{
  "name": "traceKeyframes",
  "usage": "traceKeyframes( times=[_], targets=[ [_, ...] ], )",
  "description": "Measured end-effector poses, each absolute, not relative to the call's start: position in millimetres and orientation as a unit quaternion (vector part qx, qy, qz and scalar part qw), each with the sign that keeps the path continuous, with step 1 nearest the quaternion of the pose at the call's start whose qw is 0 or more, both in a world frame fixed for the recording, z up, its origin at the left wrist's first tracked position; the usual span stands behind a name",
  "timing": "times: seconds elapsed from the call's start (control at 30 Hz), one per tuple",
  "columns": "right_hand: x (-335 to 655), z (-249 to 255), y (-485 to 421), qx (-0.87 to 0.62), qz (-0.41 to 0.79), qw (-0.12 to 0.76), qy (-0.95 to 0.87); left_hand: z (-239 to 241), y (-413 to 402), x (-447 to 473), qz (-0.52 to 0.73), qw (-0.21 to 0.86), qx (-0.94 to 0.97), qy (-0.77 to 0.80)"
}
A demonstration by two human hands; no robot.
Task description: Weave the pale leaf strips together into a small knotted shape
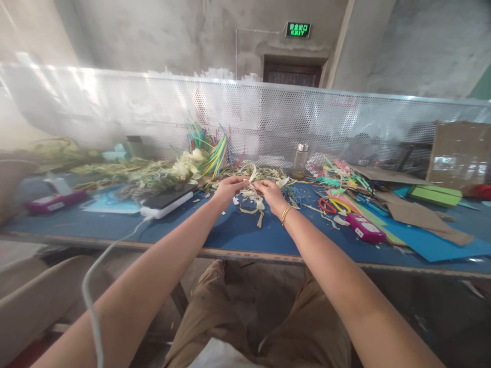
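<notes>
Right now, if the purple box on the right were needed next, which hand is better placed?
Right hand, probably: it's nearer the purple box; the left hand sits farther away. Both seem occupied with a pale strip.

hands 2: left hand [230,188], right hand [270,194] | bracelet [285,214] 1, just behind right hand | strips [260,205] too many to count, around both hands | bottle [301,157], silver-capped, 1, beyond right hand | purple boxes [365,228] 2, one well left of left hand, one right of right hand

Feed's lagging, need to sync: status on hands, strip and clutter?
Left hand, right hand nearly meeting, pinching pale strip. Loose scraps littering blue table around them.
</notes>
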State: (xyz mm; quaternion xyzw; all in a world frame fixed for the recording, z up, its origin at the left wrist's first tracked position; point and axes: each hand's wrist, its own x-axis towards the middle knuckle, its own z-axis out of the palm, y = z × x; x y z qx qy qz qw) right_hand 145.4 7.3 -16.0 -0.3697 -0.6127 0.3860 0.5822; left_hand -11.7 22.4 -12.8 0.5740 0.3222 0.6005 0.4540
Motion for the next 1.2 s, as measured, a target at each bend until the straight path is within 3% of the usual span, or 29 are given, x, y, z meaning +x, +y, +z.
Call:
traceKeyframes(
  times=[0.27, 0.5, 0.7, 1.0, 1.2],
  targets=[
    [146, -5, -16, -0.474, -0.082, 0.497, -0.722, -14, 25, -15, 0.599, 0.441, 0.573, 0.344],
    [140, 0, -27, -0.454, -0.182, 0.42, -0.764, -13, 22, -12, 0.592, 0.479, 0.551, 0.342],
    [140, -3, -22, -0.435, -0.129, 0.439, -0.776, -14, 23, -11, 0.596, 0.493, 0.544, 0.326],
    [143, -17, 5, -0.404, 0.25, 0.618, -0.626, -15, 22, -9, 0.581, 0.452, 0.598, 0.317],
    [143, -20, 10, -0.365, 0.3, 0.645, -0.601, -14, 16, -7, 0.548, 0.479, 0.614, 0.305]
  ],
)
